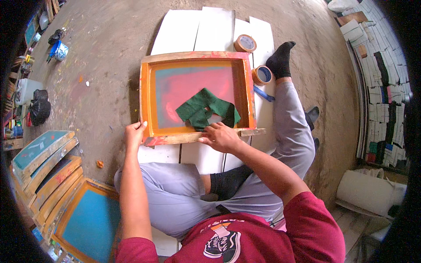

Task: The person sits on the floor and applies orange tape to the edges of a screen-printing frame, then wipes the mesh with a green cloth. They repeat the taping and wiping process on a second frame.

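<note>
A wooden screen printing frame (146, 96) lies across my lap's far side, its inner border orange and its mesh grey-blue with a broad pink-red stain. My left hand (135, 133) grips the frame's near left corner, thumb on top. A crumpled dark green cloth (193, 106) rests on the mesh toward the near right. At the near rail, my right hand (221, 137) has its fingers curled over the wood, touching the cloth's lower edge. Its thumb lies on the near side of that rail. Whether the fingers also pinch the cloth is hidden.
White boards (179, 33) lie beneath the frame. By my black-socked foot (280, 60) are a tape roll (262, 75), another tape roll (245, 43) and a blue strip-like tool (264, 93). Several frames (57, 177) are stacked at left, near a blue-meshed frame (90, 223). White stacks (392, 83) line the right.
</note>
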`<state>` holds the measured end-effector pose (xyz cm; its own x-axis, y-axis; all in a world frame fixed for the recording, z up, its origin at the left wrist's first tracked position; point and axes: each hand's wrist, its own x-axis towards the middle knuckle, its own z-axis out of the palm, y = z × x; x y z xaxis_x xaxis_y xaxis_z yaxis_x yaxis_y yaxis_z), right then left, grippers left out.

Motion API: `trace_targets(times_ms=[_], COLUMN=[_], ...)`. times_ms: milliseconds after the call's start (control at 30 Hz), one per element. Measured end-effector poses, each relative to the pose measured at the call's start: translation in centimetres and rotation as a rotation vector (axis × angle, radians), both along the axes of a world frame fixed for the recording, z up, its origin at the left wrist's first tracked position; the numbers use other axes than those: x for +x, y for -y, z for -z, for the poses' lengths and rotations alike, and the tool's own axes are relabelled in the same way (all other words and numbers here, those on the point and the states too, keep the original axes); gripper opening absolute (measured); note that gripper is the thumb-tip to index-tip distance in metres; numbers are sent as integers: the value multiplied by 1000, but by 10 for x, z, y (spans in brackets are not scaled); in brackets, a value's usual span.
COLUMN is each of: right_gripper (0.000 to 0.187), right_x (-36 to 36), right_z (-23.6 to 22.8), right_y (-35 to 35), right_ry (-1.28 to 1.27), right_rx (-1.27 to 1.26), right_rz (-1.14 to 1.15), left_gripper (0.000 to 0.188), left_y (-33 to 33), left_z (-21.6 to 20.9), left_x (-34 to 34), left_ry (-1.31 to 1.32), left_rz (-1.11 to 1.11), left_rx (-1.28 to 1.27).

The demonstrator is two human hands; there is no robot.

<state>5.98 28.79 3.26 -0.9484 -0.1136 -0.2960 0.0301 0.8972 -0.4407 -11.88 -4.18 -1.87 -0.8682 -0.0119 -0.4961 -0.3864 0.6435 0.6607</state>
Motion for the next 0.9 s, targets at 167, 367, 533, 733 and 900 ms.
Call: trace_targets(times_ms=[167,367,533,733,900], right_gripper=[71,63,64,69,64], right_x=[22,27,10,-20,-67], right_z=[-11,5,-13,-10,11], right_y=[-47,-41,-57,14,86], right_ry=[84,-81,91,54,43], right_rx=[254,82,188,52,-97], right_rz=[68,135,166,55,-233], left_gripper=[31,32,30,31,36], left_y=[6,1,1,6,4], left_z=[8,4,-1,11,7], left_x=[-2,-3,0,-4,-6], left_ry=[-1,42,20,-70,88], left_rz=[-6,48,-20,97,53], left_rx=[-21,-17,-6,-41,-55])
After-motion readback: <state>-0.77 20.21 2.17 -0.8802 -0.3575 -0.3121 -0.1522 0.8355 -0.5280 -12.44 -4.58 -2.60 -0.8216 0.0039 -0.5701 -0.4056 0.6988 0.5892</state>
